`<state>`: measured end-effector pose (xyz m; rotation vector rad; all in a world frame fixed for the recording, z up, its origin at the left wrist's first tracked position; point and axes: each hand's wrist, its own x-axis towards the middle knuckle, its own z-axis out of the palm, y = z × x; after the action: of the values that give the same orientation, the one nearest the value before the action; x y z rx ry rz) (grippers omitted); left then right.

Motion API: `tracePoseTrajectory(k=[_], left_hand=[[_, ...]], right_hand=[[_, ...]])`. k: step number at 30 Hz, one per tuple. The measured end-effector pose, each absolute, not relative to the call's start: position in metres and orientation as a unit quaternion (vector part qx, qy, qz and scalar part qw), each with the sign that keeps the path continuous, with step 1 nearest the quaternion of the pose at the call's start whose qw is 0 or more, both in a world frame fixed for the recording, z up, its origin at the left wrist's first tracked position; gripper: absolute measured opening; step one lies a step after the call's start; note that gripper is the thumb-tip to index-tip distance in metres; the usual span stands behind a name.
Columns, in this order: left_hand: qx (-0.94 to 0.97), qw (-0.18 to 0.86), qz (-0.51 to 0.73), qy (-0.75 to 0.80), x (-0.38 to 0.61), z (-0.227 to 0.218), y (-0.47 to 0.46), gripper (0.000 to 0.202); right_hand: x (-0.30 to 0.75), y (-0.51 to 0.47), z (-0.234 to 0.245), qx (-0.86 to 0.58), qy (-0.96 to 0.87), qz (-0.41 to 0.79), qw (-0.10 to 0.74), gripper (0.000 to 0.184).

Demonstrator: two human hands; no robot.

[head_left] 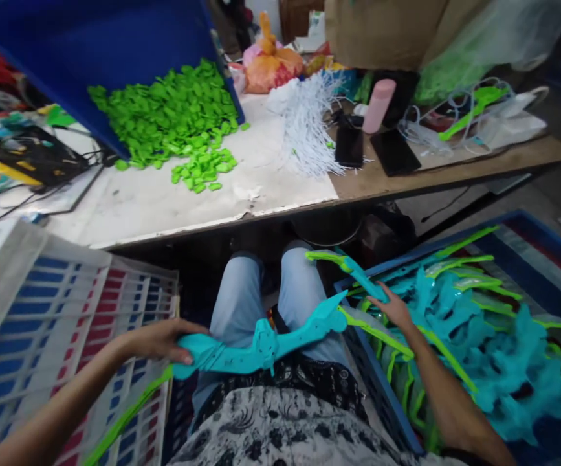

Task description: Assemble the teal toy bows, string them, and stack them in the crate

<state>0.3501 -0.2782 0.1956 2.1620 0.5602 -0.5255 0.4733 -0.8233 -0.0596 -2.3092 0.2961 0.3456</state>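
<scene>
Below the worktop (202,210), the left hand (161,339) is clamped on a turquoise plastic piece (265,346). The right hand (396,312) grips a green-tipped strip (365,278).

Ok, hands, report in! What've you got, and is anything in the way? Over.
Left hand grips one end of a long turquoise piece. Right hand holds a turquoise-and-green piece. Nothing visibly blocking; heaped blue crate beneath right forearm.

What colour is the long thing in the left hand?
The long thing is turquoise, with bright green ends, seen in the head view.
</scene>
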Motion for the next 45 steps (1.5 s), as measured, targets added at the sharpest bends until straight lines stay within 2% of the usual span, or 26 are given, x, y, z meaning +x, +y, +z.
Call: tracePoseTrajectory(k=[2, 3, 6, 8, 11, 14, 16, 18, 22, 24, 27, 30, 35, 37, 41, 43, 45], left_hand=[[0.865, 0.366, -0.334, 0.078, 0.347, 0.178, -0.285, 0.055], [0.879, 0.327, -0.347, 0.021, 0.345, 0.169, -0.292, 0.055], [0.947, 0.229, -0.22, -0.053, 0.329, 0.145, -0.325, 0.066], [0.956, 0.224, -0.162, -0.103, 0.314, 0.133, -0.35, 0.077], [0.953, 0.237, -0.148, -0.118, 0.299, 0.118, -0.378, 0.091], [0.961, 0.236, -0.13, -0.067, 0.302, 0.111, -0.387, 0.08], [0.959, 0.248, -0.127, -0.059, 0.312, 0.11, -0.389, 0.061], [0.956, 0.255, -0.133, -0.051, 0.321, 0.11, -0.392, 0.052], [0.953, 0.247, -0.175, 0.012, 0.327, 0.105, -0.401, 0.066], [0.947, 0.264, -0.184, 0.024, 0.327, 0.101, -0.401, 0.066], [0.94, 0.299, -0.163, 0.022, 0.333, 0.098, -0.397, 0.063], [0.934, 0.315, -0.17, 0.002, 0.344, 0.097, -0.395, 0.062], [0.925, 0.324, -0.195, -0.03, 0.346, 0.096, -0.403, 0.066], [0.919, 0.36, -0.16, -0.034, 0.341, 0.1, -0.401, 0.063], [0.9, 0.436, 0.003, 0.007, 0.347, 0.113, -0.372, 0.037], [0.907, 0.413, 0.059, 0.06, 0.365, 0.118, -0.35, 0.037], [0.927, 0.363, 0.031, 0.087, 0.389, 0.119, -0.331, 0.046]], right_hand=[[0.486, -0.848, -0.032, -0.954, 0.06, 0.079, 0.282, 0.083], [0.494, -0.855, -0.012, -0.968, 0.024, 0.048, 0.244, 0.084], [0.521, -0.836, 0.064, -0.982, -0.101, -0.03, 0.159, 0.084], [0.531, -0.786, 0.112, -0.973, -0.194, -0.061, 0.109, 0.085], [0.529, -0.674, 0.159, -0.944, -0.319, -0.058, 0.055, 0.084], [0.509, -0.568, 0.166, -0.921, -0.387, -0.031, 0.017, 0.084], [0.492, -0.518, 0.153, -0.908, -0.418, -0.009, 0.009, 0.084], [0.476, -0.488, 0.134, -0.901, -0.434, 0.018, 0.002, 0.082], [0.467, -0.467, 0.111, -0.888, -0.449, 0.102, 0.001, 0.08], [0.48, -0.461, 0.122, -0.875, -0.473, 0.102, 0.028, 0.069], [0.528, -0.437, 0.158, -0.873, -0.478, 0.007, 0.093, 0.047], [0.595, -0.395, 0.188, -0.896, -0.42, -0.076, 0.125, 0.036], [0.665, -0.334, 0.183, -0.913, -0.382, -0.032, 0.136, 0.03], [0.671, -0.33, 0.177, -0.903, -0.398, -0.027, 0.159, 0.022], [0.676, -0.367, 0.188, -0.885, -0.413, 0.006, 0.216, 0.021], [0.684, -0.393, 0.2, -0.877, -0.438, 0.08, 0.181, 0.017], [0.695, -0.412, 0.21, -0.857, -0.472, 0.161, 0.127, 0.014]])
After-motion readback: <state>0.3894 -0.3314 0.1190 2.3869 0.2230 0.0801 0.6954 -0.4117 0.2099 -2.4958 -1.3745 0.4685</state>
